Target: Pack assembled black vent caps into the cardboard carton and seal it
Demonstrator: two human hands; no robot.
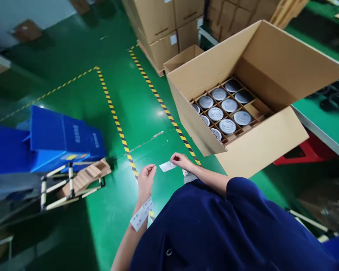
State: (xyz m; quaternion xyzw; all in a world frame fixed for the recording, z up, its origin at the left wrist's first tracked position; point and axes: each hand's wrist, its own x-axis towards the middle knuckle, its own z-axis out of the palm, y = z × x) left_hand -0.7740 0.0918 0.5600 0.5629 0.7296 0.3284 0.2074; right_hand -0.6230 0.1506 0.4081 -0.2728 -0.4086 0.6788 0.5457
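Note:
My right hand (182, 161) pinches a small white paper slip (167, 166) by its right end, over the green floor. To the left of the slip, my left hand (147, 178) has its thumb and fingertips pressed together, slightly apart from the slip; anything between them is too small to make out. A white sheet with small dark marks (141, 215) lies across my left forearm, near the wrist. Up and to the right stands an open cardboard box (199, 71), its divider cells holding several round silver-lidded containers (215, 113).
At left, blue bins (64, 131) stand by a pale tube rack (56, 205) holding cardboard dividers (86, 175). Stacked cartons (161, 22) are at the back. A green-topped table (316, 109) stands at right, with a red stool (319, 150) below. Yellow-black tape (113, 113) marks the floor.

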